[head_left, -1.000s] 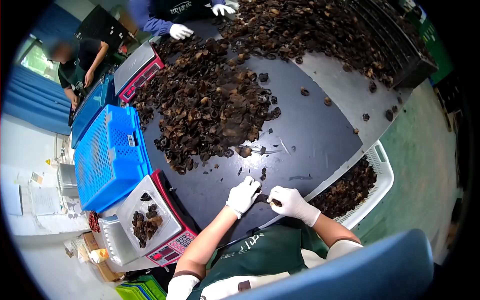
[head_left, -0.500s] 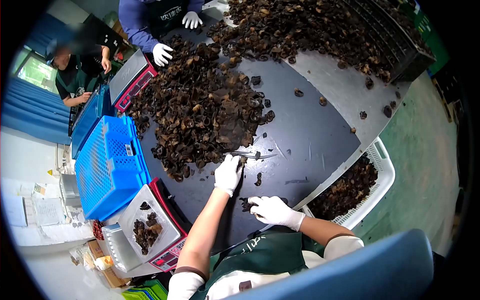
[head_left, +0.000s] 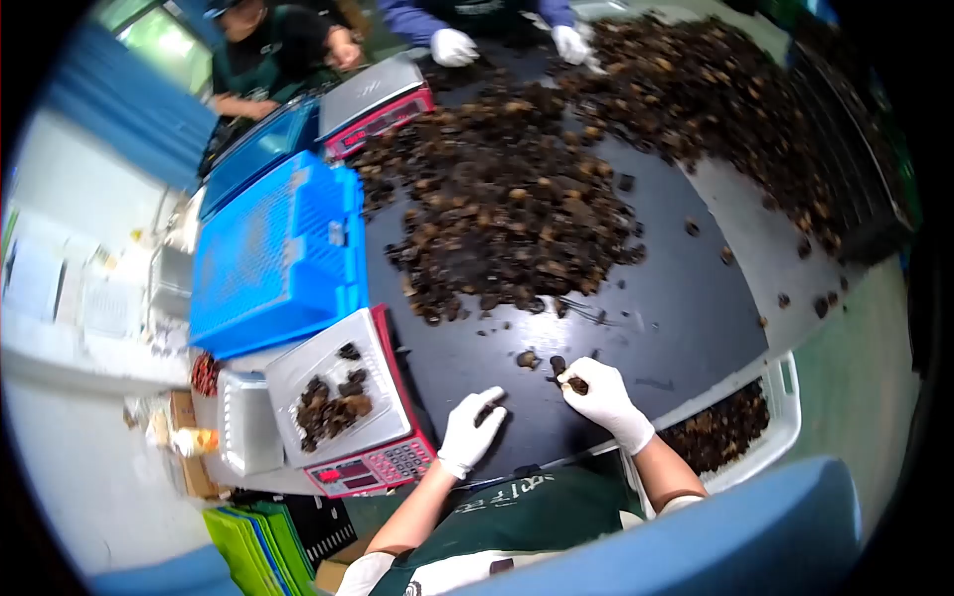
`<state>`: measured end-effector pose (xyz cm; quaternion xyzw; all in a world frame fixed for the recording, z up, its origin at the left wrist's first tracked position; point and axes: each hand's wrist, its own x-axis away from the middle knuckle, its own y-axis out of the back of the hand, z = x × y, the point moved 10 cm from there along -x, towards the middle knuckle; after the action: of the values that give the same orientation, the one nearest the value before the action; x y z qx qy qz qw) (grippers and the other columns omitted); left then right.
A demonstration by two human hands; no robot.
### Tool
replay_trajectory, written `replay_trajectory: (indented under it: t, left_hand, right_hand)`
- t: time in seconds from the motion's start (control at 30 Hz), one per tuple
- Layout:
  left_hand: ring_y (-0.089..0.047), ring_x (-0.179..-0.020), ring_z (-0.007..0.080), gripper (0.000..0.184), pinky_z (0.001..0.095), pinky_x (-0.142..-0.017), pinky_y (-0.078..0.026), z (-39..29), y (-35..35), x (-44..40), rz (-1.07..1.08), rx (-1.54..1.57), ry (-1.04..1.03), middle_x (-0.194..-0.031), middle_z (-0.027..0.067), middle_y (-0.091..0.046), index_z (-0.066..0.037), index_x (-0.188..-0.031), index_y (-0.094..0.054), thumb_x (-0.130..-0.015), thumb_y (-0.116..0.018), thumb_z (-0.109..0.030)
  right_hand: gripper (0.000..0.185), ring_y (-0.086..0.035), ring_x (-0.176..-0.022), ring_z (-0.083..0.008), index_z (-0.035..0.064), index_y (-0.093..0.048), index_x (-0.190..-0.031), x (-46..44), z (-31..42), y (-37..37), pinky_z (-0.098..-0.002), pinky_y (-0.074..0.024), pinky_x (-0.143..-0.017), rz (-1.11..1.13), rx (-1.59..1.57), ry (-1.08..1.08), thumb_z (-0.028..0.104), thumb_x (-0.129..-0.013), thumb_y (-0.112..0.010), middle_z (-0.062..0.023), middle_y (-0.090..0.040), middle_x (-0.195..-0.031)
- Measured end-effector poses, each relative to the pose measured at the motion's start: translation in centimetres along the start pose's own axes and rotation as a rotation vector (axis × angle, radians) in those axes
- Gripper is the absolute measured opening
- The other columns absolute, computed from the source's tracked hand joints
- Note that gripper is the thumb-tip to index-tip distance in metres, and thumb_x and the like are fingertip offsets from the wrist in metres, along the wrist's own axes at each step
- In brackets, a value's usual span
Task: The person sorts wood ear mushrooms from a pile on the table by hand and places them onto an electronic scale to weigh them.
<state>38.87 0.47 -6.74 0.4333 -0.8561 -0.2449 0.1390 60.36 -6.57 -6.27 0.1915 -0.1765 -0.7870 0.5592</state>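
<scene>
My left hand (head_left: 473, 433), in a white glove, hovers over the near edge of the dark table with its fingers curled round a small piece of wood ear mushroom (head_left: 486, 410). To its right, my gloved right hand (head_left: 608, 401) pinches dark wood ear pieces (head_left: 562, 370) between thumb and fingers. A single brown piece (head_left: 528, 360) lies on the table just beyond the hands. Farther off spreads a large heap of dried wood ear (head_left: 507, 204). Left of my left hand, a red scale (head_left: 388, 465) carries a clear tray (head_left: 288, 397) with several wood ear pieces on it.
A blue perforated crate (head_left: 268, 258) stands along the left side, with a second scale (head_left: 373, 99) behind it. At the right, a white basket (head_left: 788, 397) holds more wood ear. Two co-workers stand beyond the table; one wears white gloves (head_left: 454, 47). Green folded crates (head_left: 248, 546) sit lower left.
The view has swung left. My left hand has drawn back from the heap toward the near edge, and my right hand has moved forward over the table, gripping wood ear pieces.
</scene>
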Motion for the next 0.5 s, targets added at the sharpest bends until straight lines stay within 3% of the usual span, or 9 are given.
replay_trajectory:
  t: [0.17, 0.3, 0.37, 0.43, 0.5]
  left_hand:
    - [-0.063, -0.079, 0.0238, 0.017, 0.0318, -0.072, -0.051, -3.7, 9.4, 4.3, -0.2, -0.043, -0.017, -0.088, 0.0105, -0.064, -0.005, -0.101, -0.07, -0.085, -0.071, -0.007]
    - [-0.064, -0.082, 0.0254, 0.01, 0.0329, -0.076, -0.051, -3.0, 21.9, 8.6, -0.65, -0.232, -0.087, -0.09, 0.0117, -0.065, -0.002, -0.094, -0.068, -0.084, -0.067, -0.001]
    - [-0.064, -0.084, 0.0224, 0.008, 0.0324, -0.078, -0.051, 0.0, 27.5, 10.9, -0.889, -0.174, 0.013, -0.092, 0.0111, -0.066, 0.0, -0.093, -0.066, -0.085, -0.065, 0.0]
    - [-0.063, -0.085, 0.0199, 0.009, 0.0314, -0.079, -0.05, 3.1, 31.5, 11.6, -0.96, -0.159, 0.008, -0.093, 0.0098, -0.065, 0.0, -0.096, -0.066, -0.087, -0.064, 0.001]
    - [-0.063, -0.088, 0.0216, 0.011, 0.0322, -0.081, -0.05, 5.9, 33.2, 10.9, -0.888, -0.152, 0.04, -0.095, 0.0105, -0.065, 0.0, -0.099, -0.066, -0.088, -0.065, -0.003]
  right_hand:
    - [0.013, -0.068, -0.073, -0.0257, 0.0086, -0.068, -0.089, -3.7, 11.8, -7.3, -0.0328, -0.0542, -0.068, 0.288, -0.158, 0.351, 0.008, -0.076, -0.071, -0.0084, -0.067, -0.083]
    - [0.01, -0.067, -0.076, -0.0265, 0.0085, -0.065, -0.089, -6.0, 21.3, -14.9, -0.0339, -0.0541, -0.068, 0.52, -0.212, 0.535, 0.01, -0.079, -0.068, -0.0082, -0.067, -0.085]
    - [0.01, -0.067, -0.076, -0.0265, 0.0083, -0.065, -0.088, -6.9, 25.4, -18.7, -0.0348, -0.0537, -0.068, 0.566, -0.208, 0.675, 0.013, -0.079, -0.067, -0.0082, -0.066, -0.085]
    - [0.011, -0.066, -0.078, -0.0274, 0.0083, -0.065, -0.088, -7.5, 28.7, -22.7, -0.036, -0.0531, -0.07, 0.6, -0.195, 0.85, 0.015, -0.079, -0.067, -0.0085, -0.065, -0.084]
    - [0.015, -0.064, -0.081, -0.0287, 0.008, -0.065, -0.089, -8.2, 30.2, -26.7, -0.0385, -0.0523, -0.073, 0.709, -0.061, 0.821, 0.019, -0.079, -0.064, -0.0084, -0.064, -0.088]
